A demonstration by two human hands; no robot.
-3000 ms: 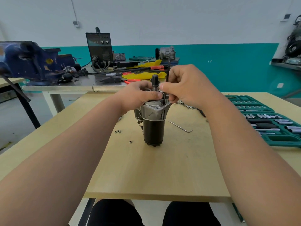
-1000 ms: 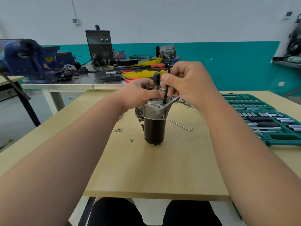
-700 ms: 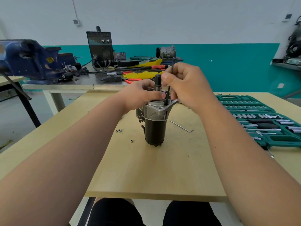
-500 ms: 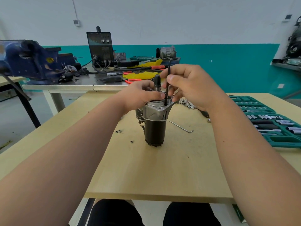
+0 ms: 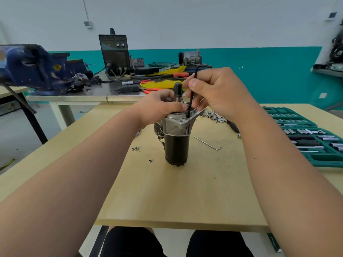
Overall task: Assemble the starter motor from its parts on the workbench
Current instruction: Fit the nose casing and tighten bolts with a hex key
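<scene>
The starter motor (image 5: 176, 145) stands upright on the wooden workbench (image 5: 185, 197), black body below, silver housing on top, shaft pointing up. My left hand (image 5: 161, 106) grips the top of the housing from the left. My right hand (image 5: 217, 91) pinches a black hex key (image 5: 192, 93) between thumb and fingers. The key stands nearly upright, its tip down in the housing flange just right of the shaft, its short arm pointing right above my fingers.
A second hex key (image 5: 207, 143) lies right of the motor. Small nuts (image 5: 135, 148) lie to its left. An open green socket set (image 5: 306, 136) fills the right side. Behind are loose wrenches (image 5: 213, 115), a steel table, a blue vise (image 5: 33, 67) and a welder (image 5: 115, 52).
My right hand has turned the hex key; its short arm now points right above my fingers. My left hand keeps its grip on the housing. The motor has stayed in place.
</scene>
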